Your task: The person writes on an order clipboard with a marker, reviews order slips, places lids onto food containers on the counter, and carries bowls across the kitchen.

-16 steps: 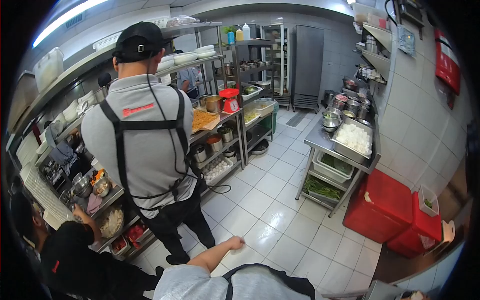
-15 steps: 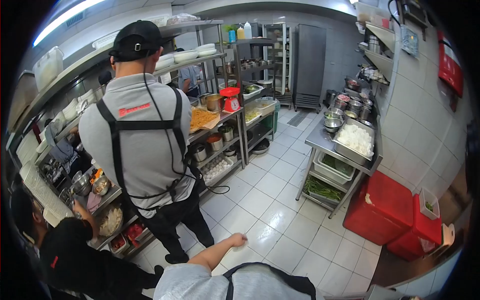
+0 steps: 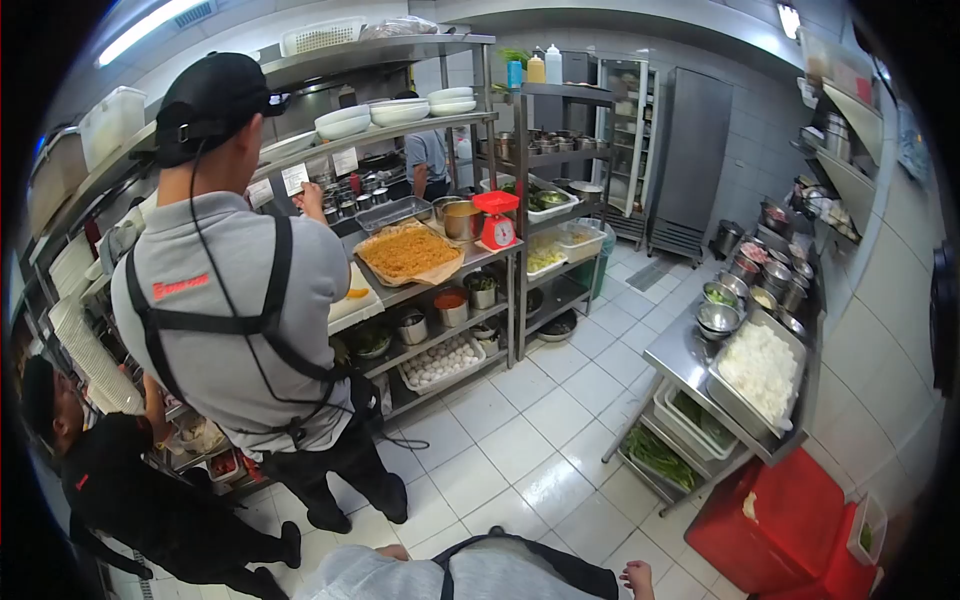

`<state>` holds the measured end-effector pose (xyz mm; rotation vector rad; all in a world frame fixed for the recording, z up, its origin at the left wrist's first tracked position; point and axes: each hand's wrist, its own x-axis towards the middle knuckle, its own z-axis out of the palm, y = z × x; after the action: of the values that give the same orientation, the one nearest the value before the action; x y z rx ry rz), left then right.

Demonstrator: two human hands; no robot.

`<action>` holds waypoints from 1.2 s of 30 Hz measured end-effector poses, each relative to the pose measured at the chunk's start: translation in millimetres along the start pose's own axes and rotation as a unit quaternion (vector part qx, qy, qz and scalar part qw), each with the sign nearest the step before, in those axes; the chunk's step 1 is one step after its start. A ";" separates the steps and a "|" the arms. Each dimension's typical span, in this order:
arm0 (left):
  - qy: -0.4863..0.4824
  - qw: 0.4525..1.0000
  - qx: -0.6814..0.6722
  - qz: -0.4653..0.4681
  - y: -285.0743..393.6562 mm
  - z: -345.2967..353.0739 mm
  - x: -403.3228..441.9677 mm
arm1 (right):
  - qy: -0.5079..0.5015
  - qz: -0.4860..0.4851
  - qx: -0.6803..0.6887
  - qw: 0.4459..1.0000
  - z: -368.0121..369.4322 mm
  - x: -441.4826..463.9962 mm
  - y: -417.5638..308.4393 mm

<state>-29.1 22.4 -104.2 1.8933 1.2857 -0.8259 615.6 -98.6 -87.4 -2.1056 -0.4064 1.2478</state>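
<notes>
Camera view: swung left over the last half second, bringing more of the rack (image 3: 515,295) into sight.
Left grip (image 3: 393,551): now drawn in beside the torso, well left of the red box (image 3: 778,535); earlier it reached out over the floor (image 3: 525,405). Mostly hidden, so whether its fingers are spread or closed can't be made out.
Right grip (image 3: 637,578): newly in view, left of the red box and apart from it; fingers look loosely bent, nothing seen in them, closure unclear.
Handling: neither grip is seen on anything, so I judge no object is being worked now.
Red box: nearest thing to the right grip, untouched.
Black-clad co-worker (image 3: 150,495): far left of the red box.
Grey-shirted co-worker (image 3: 215,325): also left of the red box; one hand (image 3: 312,203), now visible, is raised beside a slip (image 3: 295,179).
Tabletop (image 3: 682,358): just behind the red box, carrying white food (image 3: 760,375) and bowls (image 3: 718,317).
Rack: left of the red box, across the floor, holding eggs (image 3: 442,362) and a scale (image 3: 497,228).
Cabinet (image 3: 690,165): far behind the red box.
</notes>
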 end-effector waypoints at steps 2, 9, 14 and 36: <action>-0.015 1.000 -0.007 -0.015 -6.3 -18.2 9.7 | 0.032 -0.020 0.061 0.997 18.3 20.0 -30.9; 0.092 0.990 0.042 0.094 33.4 -203.2 128.1 | -0.012 -0.108 -0.223 0.969 55.6 96.2 -58.3; 0.167 0.977 -0.027 0.129 83.6 -370.6 204.9 | 0.024 -0.093 -0.246 0.965 66.1 98.4 -82.2; 0.612 0.627 -0.480 0.033 -82.1 -751.1 52.0 | -0.145 -0.114 -0.209 0.961 213.7 358.6 -427.4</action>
<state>0.1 687.9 256.1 1.3500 1.7523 1.3347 635.4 498.0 -111.8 -2.1312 -1.0935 1.4272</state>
